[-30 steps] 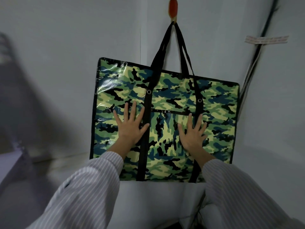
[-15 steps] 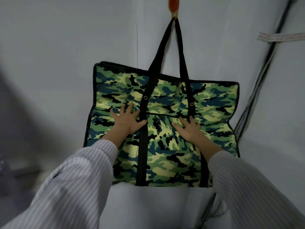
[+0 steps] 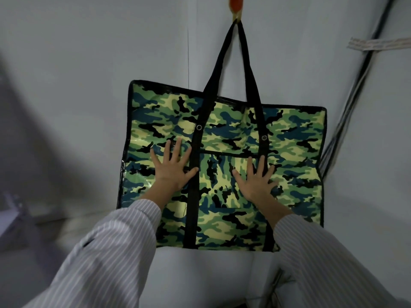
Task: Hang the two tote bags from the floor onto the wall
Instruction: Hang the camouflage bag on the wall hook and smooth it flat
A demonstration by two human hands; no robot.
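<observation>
Fingers fanning wider than half a second ago; bag (image 3: 293, 152) now lying flatter against wall (image 3: 89, 63); left hand (image 3: 172, 168) pressing flat, fingers spread, thumb touching a strap; right hand (image 3: 255, 177) pressing likewise at pocket (image 3: 219, 174) edge; neither gripping anything; bag hanging by straps (image 3: 219, 61) from orange hook (image 3: 235, 5).

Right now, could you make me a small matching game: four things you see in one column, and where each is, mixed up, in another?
Things:
1. left hand
2. right hand
3. hook
4. cables

Places:
A. top of the picture, carrying the handles
B. on the wall, right of the tote bag
C. flat on the tote bag's front pocket
D. flat on the tote bag, left of its pocket

Pairs: 1-D, 2-C, 3-A, 4-B.
</observation>
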